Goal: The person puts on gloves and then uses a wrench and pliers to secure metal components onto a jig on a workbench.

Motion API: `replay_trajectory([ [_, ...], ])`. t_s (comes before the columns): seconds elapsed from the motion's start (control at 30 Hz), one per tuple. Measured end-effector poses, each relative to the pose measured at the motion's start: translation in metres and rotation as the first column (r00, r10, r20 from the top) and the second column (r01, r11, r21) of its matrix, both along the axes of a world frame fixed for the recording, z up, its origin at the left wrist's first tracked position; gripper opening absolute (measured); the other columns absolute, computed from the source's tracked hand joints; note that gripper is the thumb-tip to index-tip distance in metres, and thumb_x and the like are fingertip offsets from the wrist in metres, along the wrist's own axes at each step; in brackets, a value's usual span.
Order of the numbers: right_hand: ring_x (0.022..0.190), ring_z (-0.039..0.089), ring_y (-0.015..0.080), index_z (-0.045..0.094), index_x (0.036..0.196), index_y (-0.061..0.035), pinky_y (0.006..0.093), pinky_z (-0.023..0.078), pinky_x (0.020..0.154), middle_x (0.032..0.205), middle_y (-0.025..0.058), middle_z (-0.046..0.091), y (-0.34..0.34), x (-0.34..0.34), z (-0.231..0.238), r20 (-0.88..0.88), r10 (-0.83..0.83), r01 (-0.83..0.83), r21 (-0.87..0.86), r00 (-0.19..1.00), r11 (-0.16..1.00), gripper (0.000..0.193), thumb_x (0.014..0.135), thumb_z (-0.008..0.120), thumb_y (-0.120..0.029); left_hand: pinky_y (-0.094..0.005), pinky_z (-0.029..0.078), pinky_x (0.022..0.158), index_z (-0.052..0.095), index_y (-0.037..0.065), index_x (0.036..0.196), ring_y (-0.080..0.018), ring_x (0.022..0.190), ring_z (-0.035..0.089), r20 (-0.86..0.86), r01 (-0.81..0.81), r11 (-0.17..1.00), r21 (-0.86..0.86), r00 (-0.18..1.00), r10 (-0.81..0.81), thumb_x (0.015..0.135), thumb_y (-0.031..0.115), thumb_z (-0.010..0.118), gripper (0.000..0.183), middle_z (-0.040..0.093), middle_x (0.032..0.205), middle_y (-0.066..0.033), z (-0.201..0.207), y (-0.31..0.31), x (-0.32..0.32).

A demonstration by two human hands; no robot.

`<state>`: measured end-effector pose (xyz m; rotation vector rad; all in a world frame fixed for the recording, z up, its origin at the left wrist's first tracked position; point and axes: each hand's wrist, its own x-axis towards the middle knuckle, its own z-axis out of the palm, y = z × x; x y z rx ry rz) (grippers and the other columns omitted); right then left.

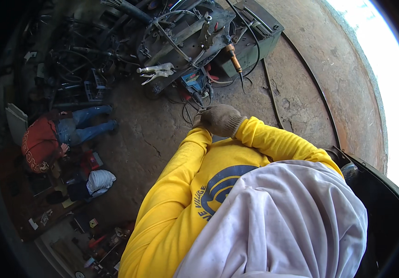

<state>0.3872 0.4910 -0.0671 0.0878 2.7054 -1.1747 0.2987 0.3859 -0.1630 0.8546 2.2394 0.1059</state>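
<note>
My two hands meet in front of my chest, at the ends of yellow sleeves. The right hand [222, 120], in a brown knit work glove, is curled over and pressed against the left. Most of my left hand [200, 119] is hidden behind that glove, so its fingers do not show. Whether anything is between the hands cannot be made out. Beyond them, a blue boxy machine [194, 82] with cables stands by a dark metal worktable [181, 39]. Locking pliers [158, 72] hang at the table's near edge, and a second pair [205, 31] sits farther back.
An orange-handled tool [233, 58] on a cable leans against a green metal box [255, 55]. Cables [273, 95] cross the concrete floor [139, 134]. At left, a person in a red top [42, 143] bends beside a cluttered brown bench [21, 217]. Dark bodywork [380, 199] stands at right.
</note>
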Motion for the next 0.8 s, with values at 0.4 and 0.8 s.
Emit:
replay_trajectory([
  [0.4,0.094,0.067,0.0384,0.071,0.099,-0.0028,0.0451,0.053,0.082,0.098,0.0216,0.069,0.030,-0.037,-0.015,0.235,-0.028,0.003,0.107,0.972,0.994,0.030,0.088,0.054,-0.026,-0.0415,0.047,0.086,0.066,0.008,0.104,-0.0311,0.101,0.060,0.037,0.249,0.968,0.025,0.968,-0.250,0.095,0.043,0.052,0.039,0.065,0.106,-0.0156,-0.031,0.037,-0.024],
  [0.8,0.100,0.065,0.0344,0.069,0.105,-0.0036,0.0410,0.052,0.088,0.106,0.0170,0.069,0.103,-0.057,-0.067,0.087,0.004,0.002,-0.063,0.996,0.998,0.033,0.091,0.058,-0.031,-0.0488,0.044,0.099,0.066,0.005,0.116,-0.0415,0.117,0.058,0.292,0.277,0.961,0.011,0.918,-0.268,0.095,0.048,0.041,0.054,0.063,0.122,-0.0232,-0.022,0.030,-0.086],
])
